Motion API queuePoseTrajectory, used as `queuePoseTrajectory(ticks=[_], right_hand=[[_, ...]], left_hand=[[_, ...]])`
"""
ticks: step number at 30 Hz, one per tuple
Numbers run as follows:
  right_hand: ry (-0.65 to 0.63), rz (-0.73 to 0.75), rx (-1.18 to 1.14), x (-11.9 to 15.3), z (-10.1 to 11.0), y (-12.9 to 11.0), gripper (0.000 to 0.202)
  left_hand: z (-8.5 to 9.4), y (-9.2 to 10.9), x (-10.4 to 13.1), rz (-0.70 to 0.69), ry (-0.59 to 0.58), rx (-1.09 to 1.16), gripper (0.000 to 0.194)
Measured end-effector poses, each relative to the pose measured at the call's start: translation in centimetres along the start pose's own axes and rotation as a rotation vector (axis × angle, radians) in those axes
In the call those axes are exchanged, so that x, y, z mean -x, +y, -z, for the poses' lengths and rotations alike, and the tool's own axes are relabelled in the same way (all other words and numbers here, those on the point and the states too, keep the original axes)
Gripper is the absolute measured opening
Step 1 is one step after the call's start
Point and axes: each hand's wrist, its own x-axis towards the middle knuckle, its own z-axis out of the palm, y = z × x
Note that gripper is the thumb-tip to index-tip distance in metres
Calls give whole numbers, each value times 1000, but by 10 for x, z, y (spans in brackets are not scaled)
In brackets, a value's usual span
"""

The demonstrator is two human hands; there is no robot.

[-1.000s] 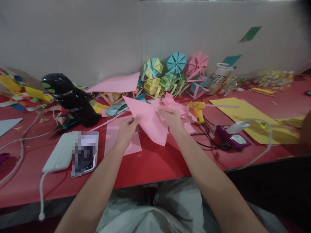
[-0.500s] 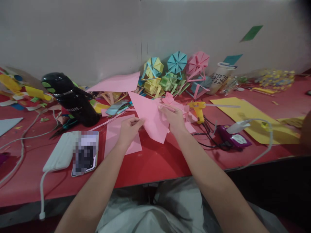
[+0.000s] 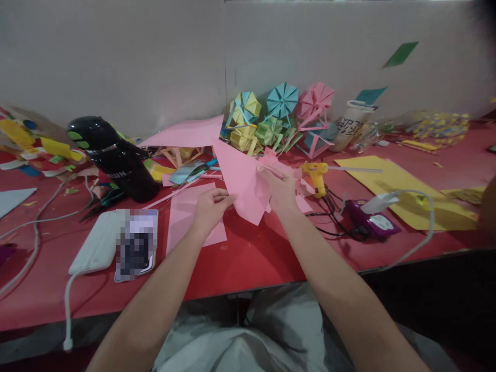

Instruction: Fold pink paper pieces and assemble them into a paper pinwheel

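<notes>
A sheet of pink paper (image 3: 244, 183) is held up off the red table, tilted, between my two hands. My left hand (image 3: 212, 207) pinches its left lower edge between thumb and fingers. On the other side, my right hand (image 3: 279, 188) is closed on the sheet's right part, the thumb lying on its face. Behind my right hand, pink folded paper pieces (image 3: 292, 175) lie in a heap, partly hidden. Another pink sheet (image 3: 182, 214) lies flat on the table beneath my left hand and wrist.
A black bottle (image 3: 116, 160), white power bank (image 3: 98, 240) and phone (image 3: 137, 248) stand or lie at left. Folded paper lanterns (image 3: 282, 101) line the wall. To the right are a yellow glue gun (image 3: 318, 178), purple power socket (image 3: 372, 219) with cables, and yellow paper (image 3: 411, 199).
Both hands have shifted slightly to the right with the pink sheet, which has turned a little more upright. The other things lie as before.
</notes>
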Motion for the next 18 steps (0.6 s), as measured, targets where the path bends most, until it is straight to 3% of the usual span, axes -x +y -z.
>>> queuePoseTrajectory(ticks=[2, 8, 18], right_hand=[[9, -3, 4, 2, -1, 0, 26], [13, 15, -8, 3, -4, 2, 25], [33, 34, -8, 2, -3, -3, 23]], left_hand=[[0, -1, -2, 11, -6, -3, 29], [0, -5, -7, -165, 14, -154, 10], [-2, -2, -2, -83, -28, -114, 16]])
